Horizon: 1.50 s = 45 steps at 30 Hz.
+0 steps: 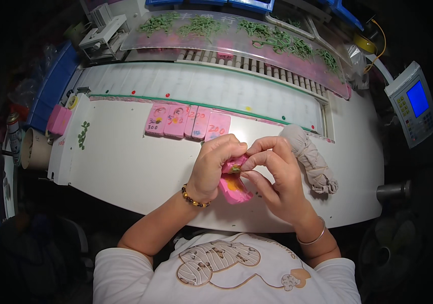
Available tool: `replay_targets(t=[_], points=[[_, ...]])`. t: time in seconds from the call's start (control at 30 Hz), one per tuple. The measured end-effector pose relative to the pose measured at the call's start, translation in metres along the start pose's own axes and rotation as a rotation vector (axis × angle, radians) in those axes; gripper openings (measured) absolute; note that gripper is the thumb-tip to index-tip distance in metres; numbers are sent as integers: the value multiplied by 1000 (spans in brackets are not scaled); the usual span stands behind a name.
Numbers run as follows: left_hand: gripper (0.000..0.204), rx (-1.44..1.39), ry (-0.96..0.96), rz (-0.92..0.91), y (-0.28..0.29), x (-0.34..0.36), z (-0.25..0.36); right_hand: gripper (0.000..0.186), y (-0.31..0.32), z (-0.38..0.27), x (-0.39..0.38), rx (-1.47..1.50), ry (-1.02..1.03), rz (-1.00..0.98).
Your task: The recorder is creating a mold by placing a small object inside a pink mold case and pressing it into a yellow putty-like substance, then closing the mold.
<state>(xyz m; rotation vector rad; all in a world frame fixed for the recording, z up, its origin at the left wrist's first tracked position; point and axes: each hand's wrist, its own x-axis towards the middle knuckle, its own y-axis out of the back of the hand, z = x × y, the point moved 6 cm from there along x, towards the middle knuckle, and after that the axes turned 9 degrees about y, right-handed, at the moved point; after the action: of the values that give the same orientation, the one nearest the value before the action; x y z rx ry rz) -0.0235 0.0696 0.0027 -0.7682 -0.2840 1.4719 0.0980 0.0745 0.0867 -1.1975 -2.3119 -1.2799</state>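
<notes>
A pink rubber mould (235,195) is folded open in front of me, a yellow-orange patch on its lower flap. My left hand (211,164) is closed around its upper part, thumb bent over the top. At that upper part, my right hand (272,175) has its thumb and fingers pinched together. A small greenish bit (236,170) shows in the mould right beside these fingertips; whether they grip it is hidden. Beyond my hands, several closed pink moulds (176,121) with handwritten marks stand in a row on the white table (120,152).
A rolled grey cloth (310,159) lies to the right. Small green pieces (83,135) lie at the left, and more clusters (203,26) sit on a clear sheet above rollers (257,66). A control panel (415,104) stands far right; a blue bin (52,86) is at left.
</notes>
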Motion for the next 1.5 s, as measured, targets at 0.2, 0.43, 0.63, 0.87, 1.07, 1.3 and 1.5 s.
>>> replay_targets(t=[0.2,0.43,0.63,0.87,1.07,1.3,1.5], points=[[19,14,-40,6,4,3,-1,18,0,-2,0,-19,13,-44],[20,30,-118,2,10,6,-3,22,-1,-8,3,-71,97,-41],[21,-74,-95,173,8,5,1,24,-6,-6,0,-61,125,-7],[34,-22,-66,158,13,3,8,17,-2,0,-2,57,24,9],[35,170,-157,157,12,-3,22,8,22,40,-10,420,-355,204],[8,933,-355,-20,-24,-16,41,5,15,29,-7,217,-312,-61],[8,361,-339,118,-3,-10,26,7,11,34,-15,352,-452,200]])
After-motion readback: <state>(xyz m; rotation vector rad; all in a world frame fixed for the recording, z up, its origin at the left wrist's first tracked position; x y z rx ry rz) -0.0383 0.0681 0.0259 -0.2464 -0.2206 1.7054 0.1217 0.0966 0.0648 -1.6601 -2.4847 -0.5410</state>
